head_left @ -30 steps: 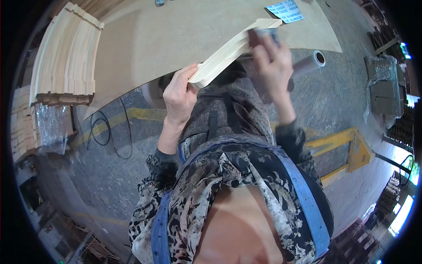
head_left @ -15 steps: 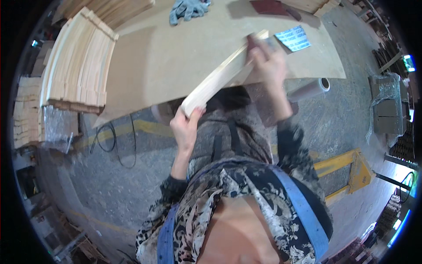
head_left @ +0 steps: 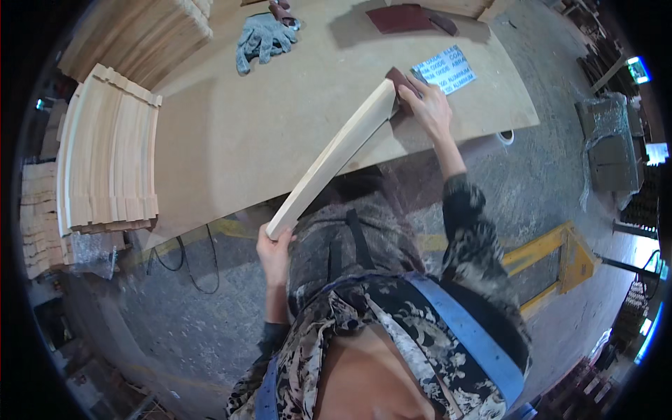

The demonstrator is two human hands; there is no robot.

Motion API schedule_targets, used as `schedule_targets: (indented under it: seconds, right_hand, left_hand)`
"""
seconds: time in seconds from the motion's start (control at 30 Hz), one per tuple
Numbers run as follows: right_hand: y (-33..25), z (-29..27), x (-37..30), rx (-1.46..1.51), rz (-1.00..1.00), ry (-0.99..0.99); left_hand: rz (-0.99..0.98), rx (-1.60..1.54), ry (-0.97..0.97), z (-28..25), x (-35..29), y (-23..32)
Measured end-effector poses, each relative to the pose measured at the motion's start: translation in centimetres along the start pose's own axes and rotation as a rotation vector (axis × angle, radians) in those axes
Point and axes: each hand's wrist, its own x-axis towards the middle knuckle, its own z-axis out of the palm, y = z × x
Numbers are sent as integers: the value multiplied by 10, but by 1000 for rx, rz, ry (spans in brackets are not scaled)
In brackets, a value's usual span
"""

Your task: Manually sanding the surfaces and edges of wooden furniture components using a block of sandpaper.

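In the head view: we look down on one pale wood strip [head_left: 339,157], slanting across the near edge of the table [head_left: 210,140], its far end over the top and its near end toward us.
Left hand [head_left: 274,255]: closed around the near end, thumb on the strip.
Right hand [head_left: 430,108]: closed on brown sandpaper [head_left: 399,78], which lies against the far end.
Work done: we judge this strip to be partway through sanding; how much is smooth already, we cannot tell.
Work left: probably more rubbing at the far end; whether the stack of strips [head_left: 112,154] at the left is finished or waiting, we cannot tell.
Strip's look: long, narrow, gently bowed, creamy, with a plain face and no knot or split that we can see.
Beside the right hand: a light blue printed sheet [head_left: 451,70], on the table.
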Motion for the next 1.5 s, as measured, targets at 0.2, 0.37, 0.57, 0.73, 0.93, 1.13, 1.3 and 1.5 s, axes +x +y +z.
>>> schedule_targets:
  seconds: [0.2, 0.37, 0.57, 0.73, 0.93, 1.13, 1.3, 1.5]
  right_hand:
    - [0, 2, -18, 354, 81, 114]
    - [-1, -3, -27, 466, 22, 192]
    - [66, -56, -91, 496, 23, 297]
    - [83, -67, -124, 723, 132, 394]
    - [10, -111, -102, 924, -12, 738]
    - [52, -73, -117, 354, 238, 550]
    - [36, -135, -125, 1093, 110, 517]
    - [0, -153, -136, 690, -287, 689]
  left_hand:
    - [550, 1136, 206, 13, 41, 59]
    - [625, 1212, -578, 141, 89, 90]
    - [573, 1238, -591, 185, 113, 99]
    - [750, 1041, -540, 216, 98, 157]
    - [664, 813, -852, 253, 72, 153]
    - [586, 499, -754, 247, 28, 170]
    - [746, 505, -688, 223, 24, 179]
    - [1040, 595, -703, 211, 6, 183]
